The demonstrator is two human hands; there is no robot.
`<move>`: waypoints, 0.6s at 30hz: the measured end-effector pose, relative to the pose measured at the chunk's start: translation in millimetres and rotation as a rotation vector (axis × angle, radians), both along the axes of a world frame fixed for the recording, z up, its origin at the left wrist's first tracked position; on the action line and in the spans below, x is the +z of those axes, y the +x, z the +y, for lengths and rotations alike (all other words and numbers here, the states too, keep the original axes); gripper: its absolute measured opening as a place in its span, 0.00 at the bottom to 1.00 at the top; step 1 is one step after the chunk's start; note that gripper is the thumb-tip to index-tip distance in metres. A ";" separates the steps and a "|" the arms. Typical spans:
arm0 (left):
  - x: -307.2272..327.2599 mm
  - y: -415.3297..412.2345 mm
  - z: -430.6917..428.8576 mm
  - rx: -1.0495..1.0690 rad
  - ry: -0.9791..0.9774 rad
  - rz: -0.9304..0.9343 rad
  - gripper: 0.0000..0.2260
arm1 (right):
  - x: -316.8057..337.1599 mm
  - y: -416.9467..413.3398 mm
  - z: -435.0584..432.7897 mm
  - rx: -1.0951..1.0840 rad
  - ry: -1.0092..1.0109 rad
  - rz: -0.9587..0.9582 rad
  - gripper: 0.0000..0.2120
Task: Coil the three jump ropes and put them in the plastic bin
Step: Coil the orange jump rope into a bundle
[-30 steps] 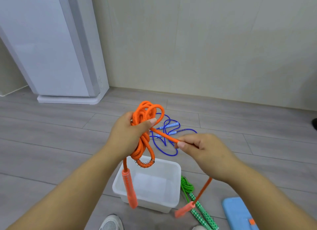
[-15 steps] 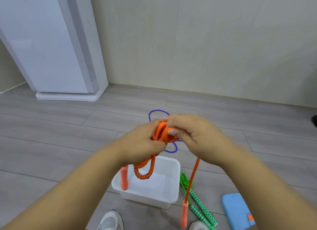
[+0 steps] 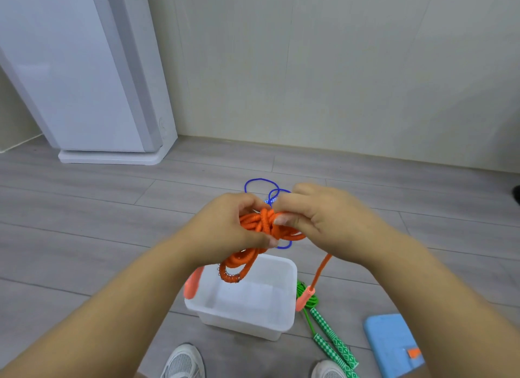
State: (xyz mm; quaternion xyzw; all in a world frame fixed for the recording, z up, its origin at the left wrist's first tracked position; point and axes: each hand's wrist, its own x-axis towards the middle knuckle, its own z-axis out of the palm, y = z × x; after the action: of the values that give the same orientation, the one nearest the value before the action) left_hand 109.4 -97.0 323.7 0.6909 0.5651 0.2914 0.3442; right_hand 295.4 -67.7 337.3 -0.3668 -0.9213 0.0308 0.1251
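2 grips (image 3: pixel 225 225) (image 3: pixel 329 220) around orange rope (image 3: pixel 263 222)

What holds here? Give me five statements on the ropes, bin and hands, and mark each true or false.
1. Both the left hand and the right hand hold the orange rope above the bin. True.
2. The green rope lies in the bin. False: it lies on the floor, right of the bin.
3. The blue rope lies on the floor beyond the hands. True.
4. A coiled rope lies in the bin. False: no rope is in it; an orange loop only hangs over it.
5. The hands grip both orange handles. False: the left handle and the right handle hang down.
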 end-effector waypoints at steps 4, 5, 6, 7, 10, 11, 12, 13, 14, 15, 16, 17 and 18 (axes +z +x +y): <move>-2.9 8.6 -4.1 -0.176 0.001 0.169 0.13 | 2.7 -1.6 2.7 0.026 -0.169 0.356 0.11; -3.8 13.1 -6.2 -0.230 -0.005 0.161 0.14 | 4.1 -0.2 6.1 -0.004 -0.190 0.446 0.15; -3.8 17.2 -7.9 -0.268 -0.018 0.104 0.15 | 5.2 1.8 10.2 -0.048 -0.225 0.534 0.17; -2.6 20.0 -9.1 -0.286 -0.046 0.002 0.16 | 5.9 3.8 14.2 -0.088 -0.270 0.630 0.18; 3.0 19.9 -9.9 -0.291 -0.149 -0.306 0.19 | 4.1 8.4 23.1 -0.107 -0.417 0.865 0.17; 3.2 18.2 -9.8 -0.311 -0.176 -0.359 0.21 | 3.1 7.6 23.4 -0.087 -0.461 0.873 0.16; 2.9 16.8 -9.8 -0.337 -0.201 -0.400 0.23 | 1.1 6.2 24.2 -0.067 -0.507 0.859 0.15; 2.1 15.3 -9.4 -0.365 -0.216 -0.435 0.24 | -0.7 4.7 24.1 -0.064 -0.568 0.841 0.14; 2.1 14.0 -9.2 -0.392 -0.224 -0.471 0.25 | -2.5 3.5 24.8 -0.068 -0.625 0.833 0.13; 2.1 12.8 -8.3 -0.412 -0.223 -0.519 0.25 | -4.3 3.7 26.0 -0.075 -0.674 0.842 0.13; 2.2 11.6 -7.2 -0.428 -0.218 -0.584 0.26 | -6.5 4.2 27.2 -0.071 -0.702 0.845 0.14; 2.5 11.0 -6.2 -0.433 -0.211 -0.666 0.26 | -8.3 4.8 26.7 -0.061 -0.708 0.820 0.14; 2.7 10.2 -4.7 -0.408 -0.203 -0.747 0.26 | -9.9 5.2 25.2 -0.052 -0.687 0.770 0.11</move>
State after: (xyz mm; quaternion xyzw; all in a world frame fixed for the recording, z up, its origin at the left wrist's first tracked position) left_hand 119.6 -101.7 326.4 0.5981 0.2795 0.3905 0.6416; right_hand 300.6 -42.5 327.5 -0.3714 -0.7361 0.4611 0.3281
